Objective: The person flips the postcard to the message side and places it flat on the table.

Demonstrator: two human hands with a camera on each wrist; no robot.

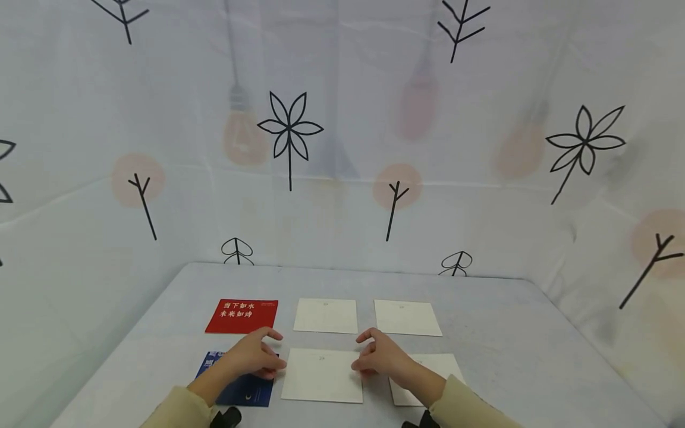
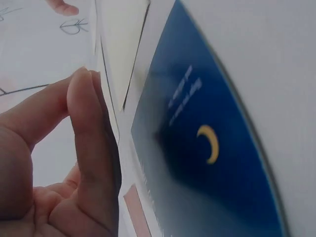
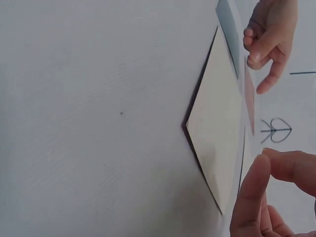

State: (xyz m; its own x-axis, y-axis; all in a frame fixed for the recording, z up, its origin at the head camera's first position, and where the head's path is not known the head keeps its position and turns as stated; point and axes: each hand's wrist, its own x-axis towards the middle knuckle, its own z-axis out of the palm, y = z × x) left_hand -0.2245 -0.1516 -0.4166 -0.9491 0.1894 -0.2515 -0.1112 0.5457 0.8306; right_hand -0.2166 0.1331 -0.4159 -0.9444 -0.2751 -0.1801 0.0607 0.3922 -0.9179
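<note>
My left hand [image 1: 251, 356] is over the blue card [image 1: 248, 392] at the front left, fingers loosely bent and holding nothing. In the left wrist view the blue card [image 2: 192, 113] shows a yellow moon, apart from the fingers. Above the gap between the two front white cards is my right hand [image 1: 382, 356], its fingers also loosely bent around nothing. Between the hands lies the front middle white card [image 1: 322, 380]. The front right white card [image 1: 441, 364] is partly hidden by my right hand and wrist.
Behind the hands lie a red card [image 1: 241, 318] with white writing, a back middle white card [image 1: 325, 318] and a back right white card [image 1: 409, 319]. All rest flat on a white-covered table [image 1: 508, 339]. A patterned white cloth [image 1: 342, 220] hangs behind it.
</note>
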